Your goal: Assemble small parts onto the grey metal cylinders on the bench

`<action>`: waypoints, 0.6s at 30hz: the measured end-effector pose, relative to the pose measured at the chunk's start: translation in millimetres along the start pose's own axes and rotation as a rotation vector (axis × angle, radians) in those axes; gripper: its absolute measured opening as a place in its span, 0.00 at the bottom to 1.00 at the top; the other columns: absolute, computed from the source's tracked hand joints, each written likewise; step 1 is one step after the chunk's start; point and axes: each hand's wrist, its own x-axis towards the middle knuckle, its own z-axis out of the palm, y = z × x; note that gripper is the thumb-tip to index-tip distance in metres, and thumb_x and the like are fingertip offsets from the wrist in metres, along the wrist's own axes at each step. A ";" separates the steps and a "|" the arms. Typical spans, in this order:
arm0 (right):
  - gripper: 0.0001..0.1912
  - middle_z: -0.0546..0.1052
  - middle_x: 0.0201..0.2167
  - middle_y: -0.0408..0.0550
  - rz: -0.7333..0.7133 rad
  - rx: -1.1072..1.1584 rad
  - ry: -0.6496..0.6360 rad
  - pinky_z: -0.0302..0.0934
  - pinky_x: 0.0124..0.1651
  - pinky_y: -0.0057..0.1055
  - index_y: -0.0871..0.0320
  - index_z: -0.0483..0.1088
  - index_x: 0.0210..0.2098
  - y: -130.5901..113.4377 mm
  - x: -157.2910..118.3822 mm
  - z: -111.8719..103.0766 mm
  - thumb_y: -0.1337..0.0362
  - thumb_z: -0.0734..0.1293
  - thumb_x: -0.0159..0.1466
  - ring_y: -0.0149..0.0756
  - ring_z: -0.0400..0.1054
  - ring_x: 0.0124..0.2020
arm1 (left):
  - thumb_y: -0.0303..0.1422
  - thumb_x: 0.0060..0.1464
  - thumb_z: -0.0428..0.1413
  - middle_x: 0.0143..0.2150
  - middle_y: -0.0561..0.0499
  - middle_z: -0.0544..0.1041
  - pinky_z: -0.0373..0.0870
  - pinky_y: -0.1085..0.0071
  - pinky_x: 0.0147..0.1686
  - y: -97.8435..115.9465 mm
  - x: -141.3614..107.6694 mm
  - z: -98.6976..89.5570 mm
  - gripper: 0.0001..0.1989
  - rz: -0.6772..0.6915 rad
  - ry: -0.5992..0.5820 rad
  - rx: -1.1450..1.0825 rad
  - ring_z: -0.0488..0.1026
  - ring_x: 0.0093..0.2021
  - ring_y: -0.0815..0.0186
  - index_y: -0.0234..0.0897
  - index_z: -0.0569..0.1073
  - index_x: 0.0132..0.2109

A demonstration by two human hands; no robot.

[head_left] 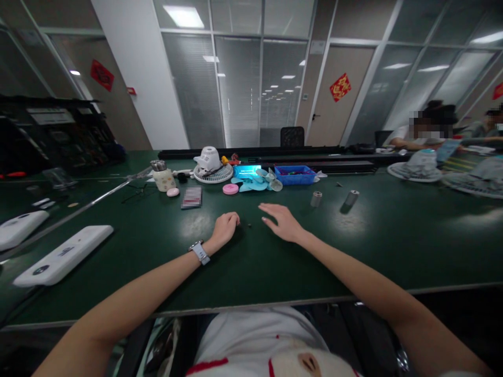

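My left hand [227, 227], with a watch [199, 252] on its wrist, rests on the green table [251, 277] with its fingers curled; whether anything is inside them is hidden. To its right lies a tiny dark object [249, 225], touched by neither hand. My right hand [283, 222] is over the table with its fingers stretched out towards the left and nothing in them. Beyond it, a short metallic cylinder [316, 199] stands upright, and a similar one [352, 197] is farther right.
Farther back are a white fan part [212, 172], light-blue blades [253, 182], a blue basket [294, 176], a pink disc [230, 189], a bottle [163, 177] and a card [192, 197]. White devices [65, 255] lie at left. People sit at far right.
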 end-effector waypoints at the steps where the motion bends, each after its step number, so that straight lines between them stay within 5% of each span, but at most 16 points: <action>1: 0.22 0.69 0.62 0.52 -0.094 0.053 -0.079 0.53 0.65 0.46 0.54 0.68 0.61 -12.2 0.9 7.8 0.60 0.60 0.70 0.44 0.61 0.64 | 0.34 0.51 0.42 0.25 0.51 0.73 0.62 0.68 0.33 0.2 -0.2 -0.1 0.14 -0.006 -0.001 -0.001 0.70 0.31 0.62 0.40 0.65 0.21; 4: 0.20 0.72 0.60 0.51 -0.190 0.134 -0.177 0.58 0.63 0.43 0.56 0.71 0.59 -29.8 2.2 26.0 0.65 0.60 0.70 0.41 0.65 0.62 | 0.34 0.51 0.43 0.24 0.51 0.72 0.60 0.69 0.31 -0.3 -0.5 -0.2 0.14 -0.020 -0.017 0.038 0.69 0.29 0.62 0.40 0.65 0.20; 10: 0.14 0.81 0.47 0.45 -0.071 0.110 -0.089 0.65 0.55 0.38 0.54 0.78 0.47 -16.6 3.1 24.1 0.70 0.64 0.66 0.38 0.75 0.49 | 0.31 0.54 0.43 0.22 0.51 0.71 0.55 0.71 0.29 3.6 -0.3 0.4 0.16 -0.105 -0.067 0.202 0.67 0.28 0.65 0.39 0.64 0.20; 14: 0.16 0.81 0.46 0.45 0.004 -0.048 0.135 0.65 0.51 0.39 0.53 0.79 0.47 10.6 5.3 -5.7 0.72 0.63 0.66 0.40 0.75 0.47 | 0.28 0.55 0.43 0.23 0.51 0.71 0.53 0.71 0.28 9.3 -0.9 0.3 0.17 -0.157 -0.087 0.246 0.65 0.26 0.67 0.37 0.64 0.20; 18: 0.16 0.81 0.45 0.50 0.225 -0.267 0.430 0.64 0.51 0.40 0.55 0.79 0.47 64.1 -2.3 -45.6 0.69 0.62 0.66 0.43 0.74 0.46 | 0.27 0.54 0.44 0.20 0.52 0.66 0.51 0.70 0.27 9.8 -1.6 0.9 0.17 -0.145 -0.081 0.230 0.62 0.24 0.68 0.38 0.59 0.18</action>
